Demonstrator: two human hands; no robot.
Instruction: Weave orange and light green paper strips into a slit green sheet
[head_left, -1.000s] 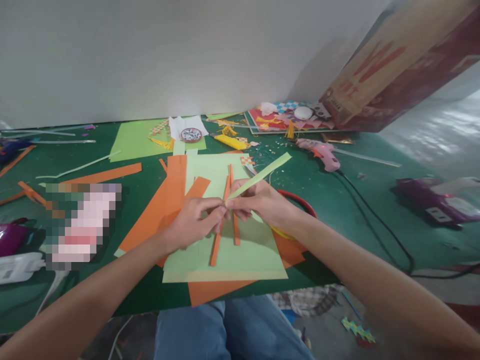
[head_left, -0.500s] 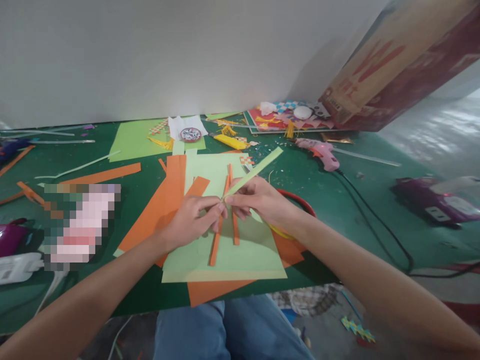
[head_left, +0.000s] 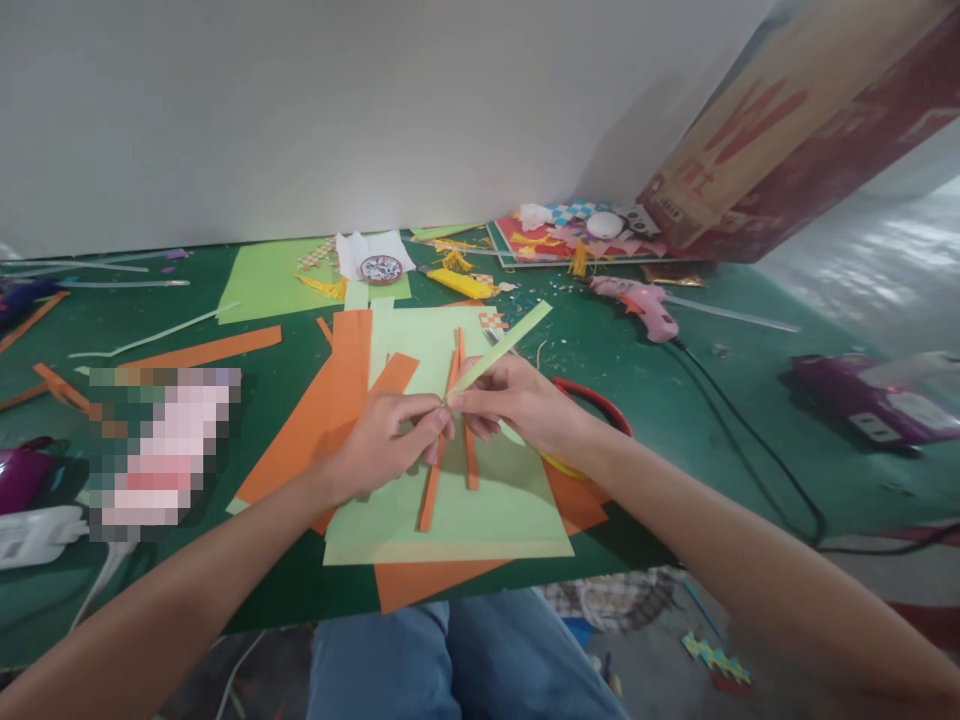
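The narrow pale green paper strip (head_left: 506, 343) is held above the large pale green paper sheet (head_left: 517, 535), in front of the person's body. From the place where the fingertips meet, the free end of the strip rises slantwise toward two o'clock. The left hand (head_left: 397, 432) pinches the near end between thumb and forefinger; the right hand (head_left: 517, 395) pinches the strip just beside this, also with thumb and forefinger. The fingertips are almost touching, and they hide most of the near end, so I cannot tell if there is a fold or a knot.

For good work here, in my judgement, the left hand should be the steady one, and the right hand should make only small movements. Before pressing, it is better to line up the edges, because a crooked crease in such thin paper will remain visible. Pulling strongly could tear or curl the strip.

Two narrow orange paper strips (head_left: 430, 490) lie under the hands, pointing about to six o'clock; the wrists should not push them. The red-and-yellow-handled scissors (head_left: 604, 400), partly covered by the right arm, lie toward three o'clock. The pink plastic glue gun (head_left: 649, 308) is well apart, toward two o'clock; its cord should stay away from the right elbow.
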